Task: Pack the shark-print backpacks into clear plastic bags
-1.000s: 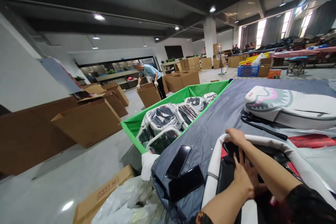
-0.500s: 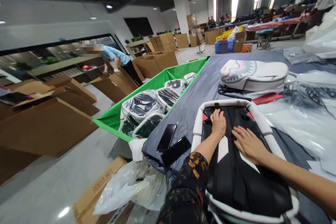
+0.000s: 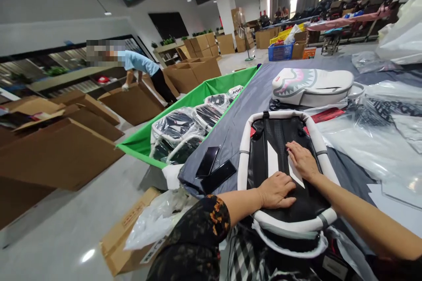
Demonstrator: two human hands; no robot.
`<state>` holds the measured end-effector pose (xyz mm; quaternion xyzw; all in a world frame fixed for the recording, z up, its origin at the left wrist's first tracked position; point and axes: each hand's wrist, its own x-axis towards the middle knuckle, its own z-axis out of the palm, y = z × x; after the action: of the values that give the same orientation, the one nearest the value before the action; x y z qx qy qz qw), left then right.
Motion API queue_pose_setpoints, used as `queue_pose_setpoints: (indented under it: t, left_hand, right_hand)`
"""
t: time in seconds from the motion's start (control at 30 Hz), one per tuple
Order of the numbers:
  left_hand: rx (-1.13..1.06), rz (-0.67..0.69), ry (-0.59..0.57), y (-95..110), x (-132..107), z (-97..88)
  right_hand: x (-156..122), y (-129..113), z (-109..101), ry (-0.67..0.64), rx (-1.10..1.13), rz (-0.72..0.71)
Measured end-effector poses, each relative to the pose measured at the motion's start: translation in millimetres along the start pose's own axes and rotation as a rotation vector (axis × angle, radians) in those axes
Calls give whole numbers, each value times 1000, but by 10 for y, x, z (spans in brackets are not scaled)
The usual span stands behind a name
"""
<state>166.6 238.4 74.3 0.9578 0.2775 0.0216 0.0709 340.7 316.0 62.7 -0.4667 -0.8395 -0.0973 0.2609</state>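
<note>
A backpack with a black back panel, white stripes and a padded white rim lies back-up on the dark cloth-covered table. My left hand rests on its lower part, fingers spread across the black surface. Higher up and to the right, my right hand lies on the panel beside a white stripe, fingers slightly bent and nothing visible in them. At the bag's near end is a white loop handle. Beyond it lies a white backpack with a pink-and-grey shark-mouth print.
Two dark phones lie left of the backpack. A green-edged bin holds several plastic-wrapped bags. Clear plastic bags cover the table's right side. Cardboard boxes stand at left, where a person in light blue bends over.
My left hand has slid from the panel's top down to its lower part. My right hand has shifted slightly up and left. The backpack's near-end handle has come into view.
</note>
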Motion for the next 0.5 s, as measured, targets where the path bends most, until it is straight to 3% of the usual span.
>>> queue_pose_setpoints:
  t: [0.07,0.17,0.23,0.3,0.37,0.43,0.5]
  left_hand:
    - [-76,-48,35,-36,16,105]
    - [-304,-84,28,-146,41,64]
    - [-407,-56,0,-236,36,-16]
    - [-437,-69,56,-291,-12,-29]
    - [-418,-191,241,-285,-92,73]
    - [-311,-325,437,-233,-167,255]
    - [-164,-393,521,-180,-198,422]
  right_hand:
    - [-13,-148,-242,2,68,-92]
    - [-112,-465,-630,-209,303,-554]
    - [-205,-638,-762,-390,402,-819]
    - [-294,-724,-736,-493,442,-907]
    - [-380,-725,-584,-539,520,-936]
    - [-462,-675,-377,-526,617,-951]
    - [-529,-613,-184,-450,667,-930]
